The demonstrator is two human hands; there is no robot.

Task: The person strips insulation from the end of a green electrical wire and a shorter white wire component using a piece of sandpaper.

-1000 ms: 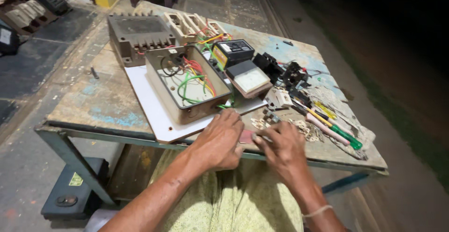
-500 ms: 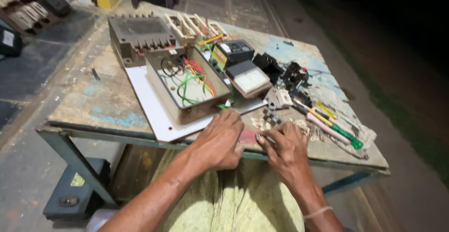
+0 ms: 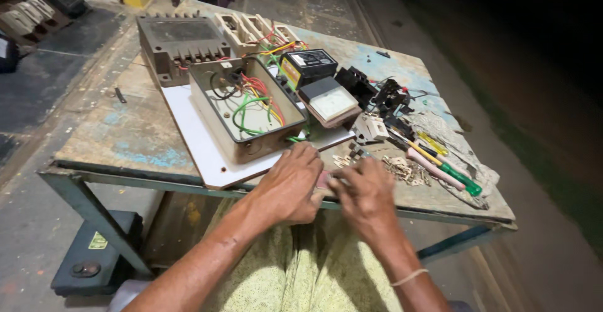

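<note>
2 bare forearms are reaching up from the bottom edge, angling toward each other. The left hand [image 3: 290, 186] is lying palm down, knuckles up, fingers curled under. The right hand [image 3: 364, 196] is sitting just beside it, fingers bent toward the left hand, fingertips nearly touching. A thin pale band is circling the right wrist.

Worn table [image 3: 119, 137] with blue paint patches, white board [image 3: 196, 142] under open wired box [image 3: 246, 108], grey casing [image 3: 179, 45] behind, meters [image 3: 317, 79], screwdrivers [image 3: 440, 161] on cloth [image 3: 468, 158], small metal parts [image 3: 408, 170] near front edge
</note>
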